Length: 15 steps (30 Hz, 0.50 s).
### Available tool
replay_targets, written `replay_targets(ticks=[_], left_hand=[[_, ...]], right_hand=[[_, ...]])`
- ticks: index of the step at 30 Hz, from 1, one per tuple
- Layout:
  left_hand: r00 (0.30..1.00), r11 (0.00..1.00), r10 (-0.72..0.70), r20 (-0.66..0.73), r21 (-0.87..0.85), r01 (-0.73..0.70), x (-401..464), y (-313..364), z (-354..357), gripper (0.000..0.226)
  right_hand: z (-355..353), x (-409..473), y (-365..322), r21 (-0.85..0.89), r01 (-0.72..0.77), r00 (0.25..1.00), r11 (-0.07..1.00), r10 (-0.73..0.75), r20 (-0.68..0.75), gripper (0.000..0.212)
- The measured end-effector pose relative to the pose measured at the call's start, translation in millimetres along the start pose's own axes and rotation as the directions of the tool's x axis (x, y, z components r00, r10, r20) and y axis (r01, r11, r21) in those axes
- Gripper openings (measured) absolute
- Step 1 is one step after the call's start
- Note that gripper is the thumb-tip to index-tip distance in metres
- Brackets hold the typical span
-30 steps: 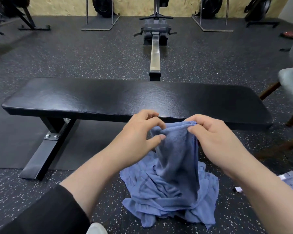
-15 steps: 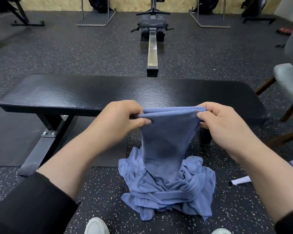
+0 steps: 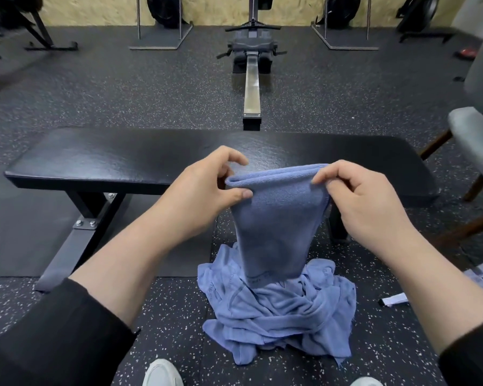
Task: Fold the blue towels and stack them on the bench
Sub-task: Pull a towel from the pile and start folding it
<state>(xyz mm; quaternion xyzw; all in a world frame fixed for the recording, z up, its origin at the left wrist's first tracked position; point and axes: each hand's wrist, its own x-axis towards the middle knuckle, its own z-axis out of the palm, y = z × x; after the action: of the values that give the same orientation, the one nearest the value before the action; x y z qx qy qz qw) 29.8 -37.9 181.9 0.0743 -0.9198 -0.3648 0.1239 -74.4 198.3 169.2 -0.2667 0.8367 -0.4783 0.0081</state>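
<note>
A blue towel (image 3: 273, 224) hangs doubled in front of the black bench (image 3: 109, 160). My left hand (image 3: 201, 188) pinches its upper left corner between thumb and fingers. At the upper right corner, my right hand (image 3: 365, 201) pinches the same top edge. The towel's lower end hangs just above a crumpled heap of blue towels (image 3: 279, 313) on the floor. The bench top carries no towels.
A rowing machine (image 3: 251, 76) stands beyond the bench. A grey chair (image 3: 477, 135) with wooden legs is at the right. A white paper scrap (image 3: 393, 299) lies on the speckled floor. My white shoes (image 3: 162, 374) show at the bottom.
Both hands have moved apart along the towel's top edge and lifted it, spreading it from a bunched grip into a flat hanging panel clear of the heap.
</note>
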Motion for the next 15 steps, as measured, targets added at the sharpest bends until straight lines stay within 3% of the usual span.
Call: replay_targets(ticks=[2, 3, 6, 9, 12, 15], left_hand=[[0.999, 0.998, -0.019, 0.039, 0.056, 0.017, -2, 2, 0, 0.050], [0.998, 0.997, -0.028, 0.053, 0.071, 0.024, -4, 3, -1, 0.047], [0.997, 0.998, -0.044, 0.070, 0.054, 0.041, -8, 8, -2, 0.009], [0.997, 0.995, -0.070, 0.014, 0.076, 0.068, -10, 12, -2, 0.013], [0.996, 0.996, -0.085, -0.013, -0.012, 0.085, -11, 12, 0, 0.008], [0.997, 0.997, -0.076, 0.018, 0.037, 0.075, -11, 10, 10, 0.015]], right_hand=[[2, -1, 0, 0.016, -0.006, 1.000, 1.000, 0.006, 0.013, 0.025], [3, -2, -1, 0.036, -0.004, 1.000, 0.999, 0.004, 0.016, 0.021], [9, -5, 0, 0.093, -0.024, 0.999, 0.995, 0.021, 0.027, 0.017], [15, -7, -1, 0.189, -0.066, 0.998, 0.980, 0.064, 0.019, 0.029], [20, -12, -9, 0.165, -0.045, 0.998, 0.985, 0.038, 0.043, 0.007], [24, -14, -10, 0.156, -0.059, 0.998, 0.986, 0.057, 0.022, 0.005]])
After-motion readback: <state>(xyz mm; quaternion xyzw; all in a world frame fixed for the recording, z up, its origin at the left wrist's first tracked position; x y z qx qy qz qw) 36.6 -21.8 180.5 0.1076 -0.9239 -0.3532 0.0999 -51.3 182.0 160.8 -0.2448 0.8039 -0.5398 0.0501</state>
